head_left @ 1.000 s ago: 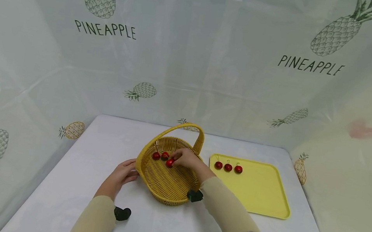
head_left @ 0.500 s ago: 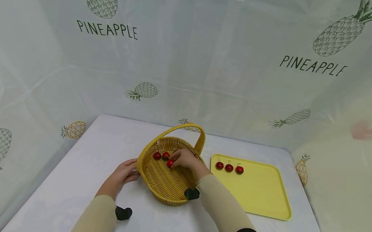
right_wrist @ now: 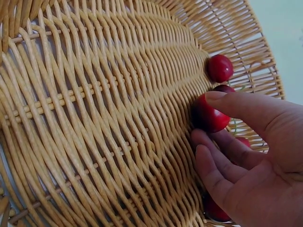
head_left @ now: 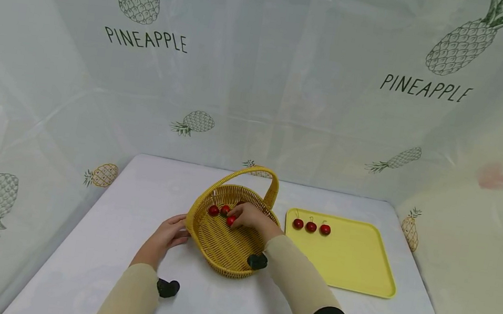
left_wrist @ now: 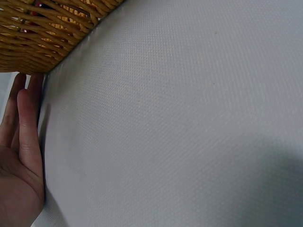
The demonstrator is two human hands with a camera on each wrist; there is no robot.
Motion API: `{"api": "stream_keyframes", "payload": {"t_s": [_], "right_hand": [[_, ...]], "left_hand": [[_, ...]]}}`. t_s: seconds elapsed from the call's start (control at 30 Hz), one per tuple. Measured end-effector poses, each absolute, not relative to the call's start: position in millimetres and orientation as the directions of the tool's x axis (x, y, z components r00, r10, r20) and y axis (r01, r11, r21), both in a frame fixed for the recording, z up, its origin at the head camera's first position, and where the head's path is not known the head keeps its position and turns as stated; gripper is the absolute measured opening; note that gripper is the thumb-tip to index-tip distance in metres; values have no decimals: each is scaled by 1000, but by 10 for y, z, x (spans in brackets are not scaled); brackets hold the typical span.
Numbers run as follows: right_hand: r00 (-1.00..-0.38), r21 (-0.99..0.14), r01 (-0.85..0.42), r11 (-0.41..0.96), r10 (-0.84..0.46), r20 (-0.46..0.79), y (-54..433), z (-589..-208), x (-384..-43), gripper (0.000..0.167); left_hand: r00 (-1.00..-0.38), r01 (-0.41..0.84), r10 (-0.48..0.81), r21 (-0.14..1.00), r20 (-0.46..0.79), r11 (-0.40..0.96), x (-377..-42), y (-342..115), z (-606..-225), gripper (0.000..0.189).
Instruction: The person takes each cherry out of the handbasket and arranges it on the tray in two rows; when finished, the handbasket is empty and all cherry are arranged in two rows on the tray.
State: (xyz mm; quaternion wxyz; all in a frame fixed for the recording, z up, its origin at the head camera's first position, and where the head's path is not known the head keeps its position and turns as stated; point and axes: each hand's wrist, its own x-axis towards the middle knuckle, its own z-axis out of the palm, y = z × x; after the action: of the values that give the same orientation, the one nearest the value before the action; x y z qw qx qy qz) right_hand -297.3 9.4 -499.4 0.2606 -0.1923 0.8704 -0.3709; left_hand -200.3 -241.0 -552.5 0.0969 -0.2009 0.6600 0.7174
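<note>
Hardly anything has shifted over the last second, so handling seems paused at the grip: the right hand [head_left: 250, 216] pinches a glossy, round, bright-red cherry [head_left: 231, 221] inside the wicker basket [head_left: 220, 251], lower middle of the head view, while the left hand [head_left: 168, 233], fingers nearly straight, touches the basket without gripping.

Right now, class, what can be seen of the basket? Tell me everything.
The basket is round and shallow, yellow-brown, woven in what looks like wicker, with one arched handle rising over its open top. It rests open side up on the white table, left of the yellow tray. Red cherries lie inside, one pinched by the right hand. The left hand, fingers extended, seems to touch its outer left side.
</note>
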Motion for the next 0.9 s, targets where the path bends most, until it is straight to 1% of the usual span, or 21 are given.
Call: {"api": "stream_keyframes", "payload": {"t_s": [0.33,0.5,0.63,0.9], "right_hand": [[-787,-749,-121,651,-523,-328,100,-5013,-2979,35],[-770,-739,-138,659,-541,-339,127,-4974,-2964,32],[-772,-735,-143,663,-539,-336,157,-4927,-2945,31],[-786,-784,-112,610,-538,-306,227,-4825,-2873,31]], "left_hand": [[-899,-404,-130,907,-417,-116,-1996,-2404,-5518,51],[-902,-401,-126,909,-414,-117,-1988,-2395,-5508,53],[-902,-401,-124,909,-414,-113,-1991,-2384,-5499,54],[-894,-415,-125,901,-430,-130,-1994,-2394,-5510,56]]}}
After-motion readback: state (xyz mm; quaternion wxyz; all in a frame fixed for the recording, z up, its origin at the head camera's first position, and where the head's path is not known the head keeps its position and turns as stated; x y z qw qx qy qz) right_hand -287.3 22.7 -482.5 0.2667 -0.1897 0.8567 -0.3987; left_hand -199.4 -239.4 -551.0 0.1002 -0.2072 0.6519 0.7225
